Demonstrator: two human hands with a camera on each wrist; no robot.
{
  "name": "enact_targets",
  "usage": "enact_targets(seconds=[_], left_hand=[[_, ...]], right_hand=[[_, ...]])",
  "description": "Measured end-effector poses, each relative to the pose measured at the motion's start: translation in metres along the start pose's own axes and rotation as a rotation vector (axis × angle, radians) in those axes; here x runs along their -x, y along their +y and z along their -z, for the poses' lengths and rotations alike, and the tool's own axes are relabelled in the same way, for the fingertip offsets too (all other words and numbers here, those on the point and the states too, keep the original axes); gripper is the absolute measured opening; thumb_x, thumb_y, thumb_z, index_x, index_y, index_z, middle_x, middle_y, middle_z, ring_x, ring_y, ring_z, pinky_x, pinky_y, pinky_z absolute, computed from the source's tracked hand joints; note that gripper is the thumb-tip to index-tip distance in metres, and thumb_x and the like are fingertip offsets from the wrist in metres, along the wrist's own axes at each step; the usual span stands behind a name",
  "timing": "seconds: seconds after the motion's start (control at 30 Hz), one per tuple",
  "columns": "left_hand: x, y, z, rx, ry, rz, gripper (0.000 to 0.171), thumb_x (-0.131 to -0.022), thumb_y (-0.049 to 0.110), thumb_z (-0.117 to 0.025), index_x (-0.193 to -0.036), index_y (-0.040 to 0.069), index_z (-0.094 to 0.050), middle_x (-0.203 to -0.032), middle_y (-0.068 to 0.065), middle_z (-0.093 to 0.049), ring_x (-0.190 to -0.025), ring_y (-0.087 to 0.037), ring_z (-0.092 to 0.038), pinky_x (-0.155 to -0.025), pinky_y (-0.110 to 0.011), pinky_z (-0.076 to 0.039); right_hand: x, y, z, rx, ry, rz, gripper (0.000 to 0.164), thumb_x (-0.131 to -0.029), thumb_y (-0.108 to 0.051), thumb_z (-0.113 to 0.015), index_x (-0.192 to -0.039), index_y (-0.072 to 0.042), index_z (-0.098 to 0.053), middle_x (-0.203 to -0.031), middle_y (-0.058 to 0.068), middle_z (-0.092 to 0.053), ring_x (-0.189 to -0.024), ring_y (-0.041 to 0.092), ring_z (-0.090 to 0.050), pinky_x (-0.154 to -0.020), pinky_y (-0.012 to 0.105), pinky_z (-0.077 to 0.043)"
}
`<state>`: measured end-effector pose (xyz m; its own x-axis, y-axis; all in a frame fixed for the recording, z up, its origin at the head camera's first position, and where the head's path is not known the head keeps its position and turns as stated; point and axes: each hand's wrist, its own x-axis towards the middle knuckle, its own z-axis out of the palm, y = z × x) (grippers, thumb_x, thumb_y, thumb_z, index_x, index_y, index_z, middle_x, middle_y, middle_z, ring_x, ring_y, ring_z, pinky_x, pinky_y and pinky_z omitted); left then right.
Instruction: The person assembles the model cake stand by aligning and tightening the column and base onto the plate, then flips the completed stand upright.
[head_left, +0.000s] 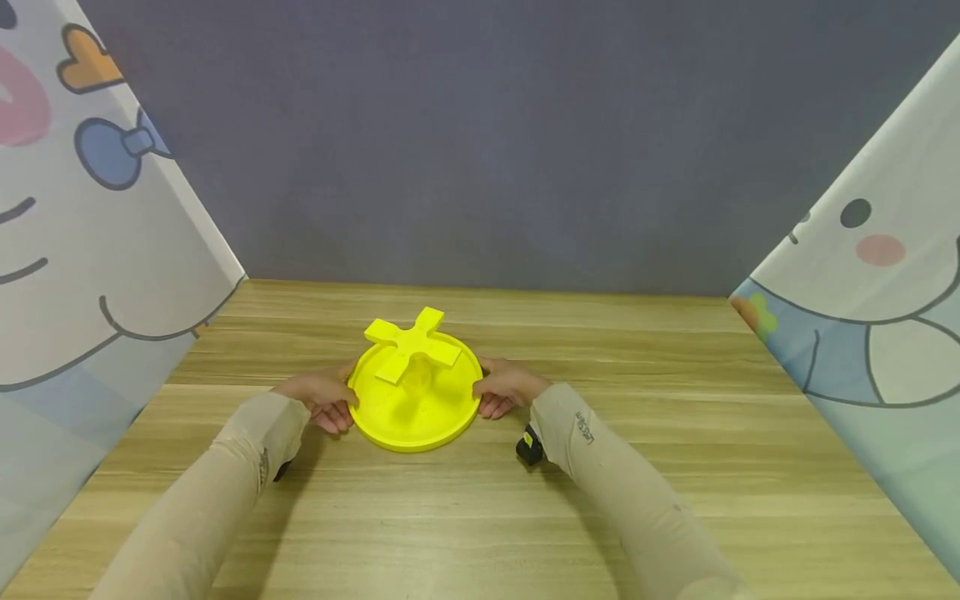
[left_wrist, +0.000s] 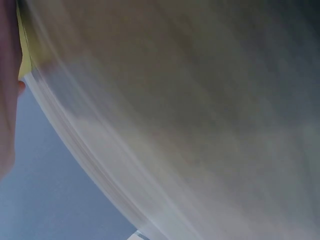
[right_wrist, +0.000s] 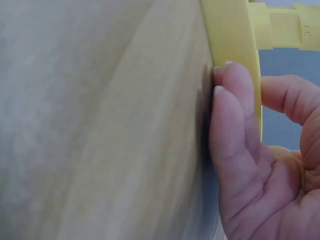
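A bright yellow round tray-like base (head_left: 416, 421) with a raised rim sits at the middle of the table, in the head view. A yellow cross-shaped piece (head_left: 411, 342) with wide arm ends stands above it on a short central post. My left hand (head_left: 322, 398) holds the base's left rim, thumb on top. On the opposite side my right hand (head_left: 508, 387) pinches the rim. In the right wrist view, the fingers (right_wrist: 232, 120) lie along the outer wall and the thumb reaches over the rim. The left wrist view shows only the hand's edge and a sliver of yellow.
The wood-grain table (head_left: 465, 533) meets a grey back wall (head_left: 480, 150). Cartoon-printed panels (head_left: 885, 350) stand at both sides. A small black device (head_left: 529, 447) is at the right wrist.
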<state>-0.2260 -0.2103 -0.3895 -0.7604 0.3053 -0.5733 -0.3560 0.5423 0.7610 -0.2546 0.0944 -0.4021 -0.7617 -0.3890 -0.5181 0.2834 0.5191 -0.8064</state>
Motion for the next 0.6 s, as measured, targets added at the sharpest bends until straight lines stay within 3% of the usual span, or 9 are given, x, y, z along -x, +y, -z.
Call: enact_targets(seconds=[0.2, 0.33, 0.4, 0.5, 0.6], left_hand=[[0.0, 0.003, -0.006, 0.008, 0.049, 0.021, 0.077, -0.088, -0.004, -0.047, -0.148, -0.005, 0.001, -0.062, -0.012, -0.06, -0.048, -0.012, -0.059, -0.05, -0.023, -0.054], [0.0, 0.003, -0.01, 0.029, 0.068, 0.033, 0.078, -0.087, -0.006, -0.046, -0.148, -0.004, 0.002, -0.064, -0.014, -0.06, -0.048, -0.013, -0.06, -0.05, -0.024, -0.054], [0.003, 0.004, -0.01, 0.03, 0.077, 0.039, 0.072, -0.088, -0.005, -0.046, -0.146, -0.01, -0.004, -0.064, -0.014, -0.06, -0.048, -0.013, -0.06, -0.05, -0.023, -0.054], [0.007, 0.008, -0.007, 0.029, 0.082, 0.017, 0.075, -0.088, -0.004, -0.045, -0.148, -0.009, 0.001, -0.064, -0.013, -0.059, -0.048, -0.013, -0.059, -0.05, -0.024, -0.054], [0.011, 0.014, -0.002, 0.023, 0.056, -0.026, 0.083, -0.088, -0.004, -0.044, -0.15, 0.0, 0.011, -0.063, -0.013, -0.059, -0.048, -0.013, -0.06, -0.05, -0.025, -0.054]], right_hand=[[0.003, 0.0, -0.002, 0.043, 0.04, 0.006, 0.085, -0.085, -0.005, -0.057, -0.155, -0.018, -0.011, -0.059, 0.008, -0.06, -0.045, 0.011, -0.056, -0.046, 0.022, -0.051], [0.008, 0.001, -0.003, 0.075, 0.033, 0.025, 0.084, -0.085, -0.007, -0.056, -0.155, -0.016, -0.009, -0.061, 0.009, -0.06, -0.046, 0.012, -0.055, -0.047, 0.023, -0.051], [0.011, -0.001, -0.002, 0.077, 0.031, 0.047, 0.084, -0.086, -0.007, -0.054, -0.155, -0.017, -0.01, -0.062, 0.01, -0.06, -0.047, 0.013, -0.056, -0.048, 0.023, -0.052], [0.015, -0.004, 0.0, 0.059, 0.039, 0.097, 0.084, -0.085, -0.007, -0.053, -0.156, -0.018, -0.009, -0.065, 0.011, -0.059, -0.048, 0.014, -0.057, -0.049, 0.024, -0.053], [0.02, -0.008, 0.003, 0.013, 0.032, 0.134, 0.084, -0.084, -0.005, -0.053, -0.155, -0.017, -0.011, -0.067, 0.011, -0.06, -0.05, 0.014, -0.058, -0.052, 0.025, -0.054]])
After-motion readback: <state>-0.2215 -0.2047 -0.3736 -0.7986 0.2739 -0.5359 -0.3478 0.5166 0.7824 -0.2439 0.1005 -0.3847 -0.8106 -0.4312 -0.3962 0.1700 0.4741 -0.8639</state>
